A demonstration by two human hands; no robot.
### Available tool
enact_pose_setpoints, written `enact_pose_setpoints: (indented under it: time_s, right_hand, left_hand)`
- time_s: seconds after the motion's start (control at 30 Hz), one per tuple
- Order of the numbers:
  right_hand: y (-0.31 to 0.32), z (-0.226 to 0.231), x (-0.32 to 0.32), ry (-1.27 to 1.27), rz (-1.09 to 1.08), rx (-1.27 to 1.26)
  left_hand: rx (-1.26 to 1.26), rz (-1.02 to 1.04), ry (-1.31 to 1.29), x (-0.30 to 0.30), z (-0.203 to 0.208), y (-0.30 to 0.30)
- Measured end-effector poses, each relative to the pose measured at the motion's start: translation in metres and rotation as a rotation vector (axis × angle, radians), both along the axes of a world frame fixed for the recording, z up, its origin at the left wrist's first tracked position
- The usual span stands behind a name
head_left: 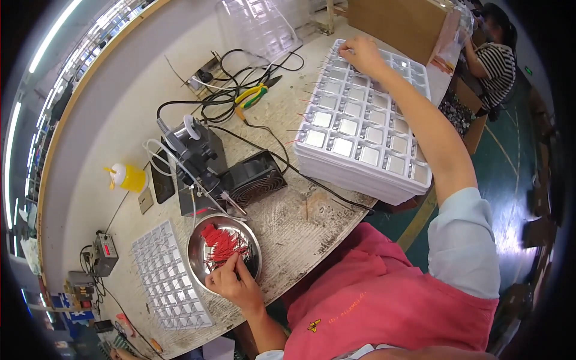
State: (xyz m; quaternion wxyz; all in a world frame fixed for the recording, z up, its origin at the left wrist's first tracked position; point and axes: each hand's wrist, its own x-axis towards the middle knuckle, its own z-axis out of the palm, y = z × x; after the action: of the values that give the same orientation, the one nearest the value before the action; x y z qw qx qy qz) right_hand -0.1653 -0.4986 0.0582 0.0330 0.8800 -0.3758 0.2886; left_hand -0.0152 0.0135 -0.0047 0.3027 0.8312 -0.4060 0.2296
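My left hand [236, 283] is at the near rim of a round metal bowl [195, 264], its thumb and fingers pinched together against a heap of short red and black wires [221, 243]. Whether a wire is between the fingertips, I cannot make out. My right hand [363, 55] reaches to the far corner of a tall stack of white plastic trays [354, 175]. Its fingers are closed down at a pocket there and hide what they grip. Square silvery parts [342, 146] fill pockets of the top tray, and thin red wires stick out past its left edge.
Left of the stack stands a soldering station with a fan [255, 180]. Yellow-green pliers [252, 95] lie among black cables behind it. Another filled tray [171, 276] and a yellow bottle [129, 177] are at left. A cardboard box [396, 27] and a co-worker [495, 60] are at far right.
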Motion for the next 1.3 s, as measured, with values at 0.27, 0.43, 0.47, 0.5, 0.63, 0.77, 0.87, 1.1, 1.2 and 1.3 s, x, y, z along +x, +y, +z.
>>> enact_pose_setpoints:
  time_s: [0.27,0.43,0.47,0.5,0.63,0.77,0.87,1.1,1.2,1.3]
  right_hand:
    - [0.002,0.022,-0.004,0.106,-0.109,-0.010]
    - [-0.006,0.031,0.003,0.311,-0.139,-0.171]
    - [-0.005,0.037,0.007,0.391,-0.164,-0.155]
    - [-0.003,0.041,0.012,0.472,-0.190,-0.139]
    - [0.005,0.045,0.032,0.588,-0.275,-0.099]
    - [0.004,0.039,0.039,0.589,-0.272,-0.126]
    - [-0.008,0.024,0.024,0.425,-0.290,-0.114]
    - [-0.009,0.031,0.008,-0.249,-0.168,0.056]
    - [0.043,0.051,0.002,-0.504,0.307,0.418]
    - [0.145,0.071,-0.003,-0.456,0.499,0.412]
  left_hand:
    - [-0.016,-0.011,0.042,0.001,0.000,0.000]
    - [-0.020,-0.004,0.070,0.000,-0.001,0.002]
    - [-0.018,-0.005,0.073,0.000,-0.001,0.001]
    - [-0.017,-0.005,0.076,0.000,-0.002,0.001]
    - [-0.028,-0.004,0.076,0.001,-0.003,0.000]
    - [-0.056,-0.013,0.057,0.002,-0.005,0.002]
    - [-0.078,-0.033,0.060,0.003,-0.004,0.001]
    - [-0.164,-0.105,0.207,0.003,-0.002,-0.001]
    - [-0.204,-0.134,0.230,0.004,-0.005,-0.001]
    - [-0.202,-0.098,0.299,0.001,-0.005,-0.002]
